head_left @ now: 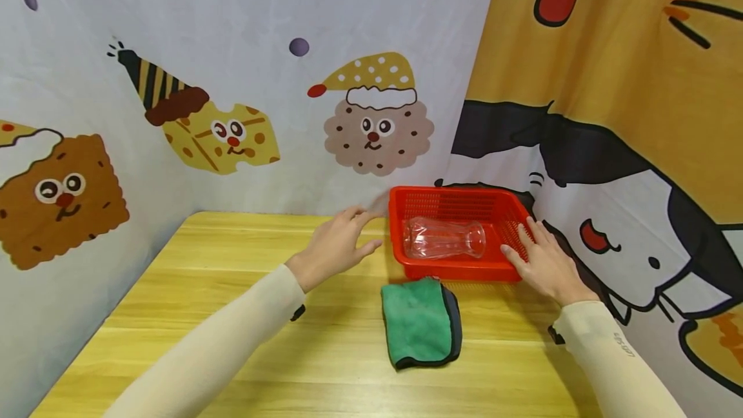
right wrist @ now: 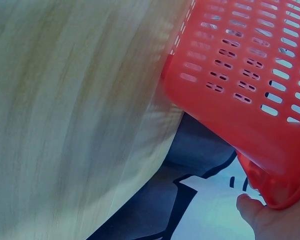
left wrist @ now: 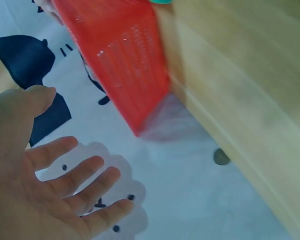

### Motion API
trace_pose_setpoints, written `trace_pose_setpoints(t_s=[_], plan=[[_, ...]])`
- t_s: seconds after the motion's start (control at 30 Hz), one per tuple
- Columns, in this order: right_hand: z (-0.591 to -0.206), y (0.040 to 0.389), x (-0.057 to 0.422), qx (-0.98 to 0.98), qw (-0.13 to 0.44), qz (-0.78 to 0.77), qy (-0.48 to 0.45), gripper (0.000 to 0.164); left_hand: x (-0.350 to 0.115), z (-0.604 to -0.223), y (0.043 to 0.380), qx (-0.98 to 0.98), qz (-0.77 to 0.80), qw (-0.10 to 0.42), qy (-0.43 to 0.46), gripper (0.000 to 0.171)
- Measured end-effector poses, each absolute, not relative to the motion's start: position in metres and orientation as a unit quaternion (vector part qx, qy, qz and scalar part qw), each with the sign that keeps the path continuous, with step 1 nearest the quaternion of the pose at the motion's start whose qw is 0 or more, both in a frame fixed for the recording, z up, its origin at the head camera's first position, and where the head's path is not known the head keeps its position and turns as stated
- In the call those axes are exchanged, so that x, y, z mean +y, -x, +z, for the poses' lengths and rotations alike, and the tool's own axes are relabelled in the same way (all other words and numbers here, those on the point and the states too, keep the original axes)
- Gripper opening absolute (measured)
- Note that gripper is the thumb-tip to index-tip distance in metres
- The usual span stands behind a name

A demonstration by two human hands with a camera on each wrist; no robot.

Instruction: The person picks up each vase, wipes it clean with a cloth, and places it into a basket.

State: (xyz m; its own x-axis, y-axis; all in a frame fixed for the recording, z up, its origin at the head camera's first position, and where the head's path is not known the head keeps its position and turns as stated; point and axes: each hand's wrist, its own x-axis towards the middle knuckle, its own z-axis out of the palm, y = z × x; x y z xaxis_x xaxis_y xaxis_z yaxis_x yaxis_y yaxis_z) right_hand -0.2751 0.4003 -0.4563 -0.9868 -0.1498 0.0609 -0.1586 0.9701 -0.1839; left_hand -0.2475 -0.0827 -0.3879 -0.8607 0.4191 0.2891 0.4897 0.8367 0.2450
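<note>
A red plastic basket [head_left: 458, 272] with slotted walls stands at the back right of the table. Inside it, a clear fluted vase [head_left: 444, 238] lies on its side. Just left of the basket my left hand [head_left: 336, 244] hovers with spread, relaxed fingers and holds nothing; the left wrist view shows a gap between its fingers and the basket wall. At the basket's right front corner is my right hand [head_left: 548, 263], fingers extended along the rim and seemingly touching it. In the right wrist view only its thumb [right wrist: 250, 207] and part of the palm show, beside the rim.
A folded green cloth [head_left: 418, 321] with dark edging lies on the wooden table [head_left: 325, 353] in front of the basket. Printed curtains [head_left: 244, 31] hang behind the table and along its right side, close to the basket and right hand.
</note>
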Motion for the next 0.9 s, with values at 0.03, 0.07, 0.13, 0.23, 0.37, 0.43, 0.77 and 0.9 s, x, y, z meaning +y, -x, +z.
trace_pose_setpoints(t_s=[0.03,0.07,0.13,0.23,0.37,0.43,0.77,0.9], plan=[[-0.456,0.275,0.4,-0.992,0.023,0.095,-0.078,0.102,-0.087,-0.389,0.245,-0.952,-0.157,0.113,0.236,0.064],[-0.456,0.275,0.4,-0.992,0.025,0.095,-0.078,0.102,-0.092,-0.39,0.243,-0.952,-0.159,0.114,0.234,0.064],[-0.456,0.275,0.4,-0.992,0.027,0.093,-0.079,0.102,-0.102,-0.393,0.24,-0.952,-0.162,0.116,0.233,0.066],[-0.457,0.274,0.401,-0.992,0.03,0.09,-0.08,0.1,-0.118,-0.398,0.234,-0.951,-0.17,0.12,0.229,0.068],[-0.456,0.274,0.403,-0.992,0.034,0.09,-0.082,0.098,-0.138,-0.405,0.228,-0.955,-0.178,0.109,0.209,0.07],[-0.456,0.275,0.403,-0.992,0.035,0.09,-0.082,0.099,-0.149,-0.409,0.225,-0.958,-0.181,0.1,0.199,0.071],[-0.453,0.272,0.411,-0.989,0.049,0.109,-0.091,0.1,-0.189,-0.425,0.218,-0.956,-0.178,0.122,0.196,0.069],[-0.456,0.269,0.415,-0.987,0.058,0.112,-0.096,0.096,-0.198,-0.428,0.211,-0.956,-0.176,0.129,0.194,0.069]])
